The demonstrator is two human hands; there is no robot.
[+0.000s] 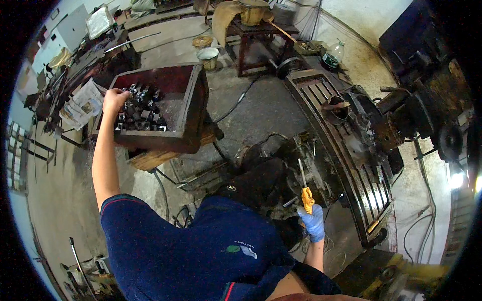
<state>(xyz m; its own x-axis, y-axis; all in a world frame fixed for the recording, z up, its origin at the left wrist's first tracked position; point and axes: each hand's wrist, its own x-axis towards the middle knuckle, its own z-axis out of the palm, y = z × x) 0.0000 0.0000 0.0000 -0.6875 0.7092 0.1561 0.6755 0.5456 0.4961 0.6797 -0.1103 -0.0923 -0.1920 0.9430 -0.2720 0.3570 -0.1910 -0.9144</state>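
Left fingers: your bare left hand (115, 99) reaches over the box's left edge, fingertips bent down at the nearest pieces; how far open they are, or whether they pinch one, you cannot tell from here.
Right fingers: your blue-gloved right hand (314, 223) is curled closed around a yellow-handled tool (307, 197).
Tool axis: the thin shaft runs out from your glove, away from your body, tip leaning slightly left.
Metal pieces: the small blocky metal pieces (143, 114) lie heaped in the box, mostly toward its left edge, some down by the near left corner; they are too jumbled to give one long axis.
Key relation: the heap lies just right of your left fingertips and toward you; your left hand is by far the nearer, the right being well apart, beyond the box's near right corner.
Box: the open box (197, 108) rests on a wooden-topped stand (168, 153); its inside is barer toward the right edge.
Box's left edge: a newspaper sheet (83, 106) lies just outside it.
Right side: a slotted machine bed (369, 193) stands beyond the tool, carrying a round container (337, 108).
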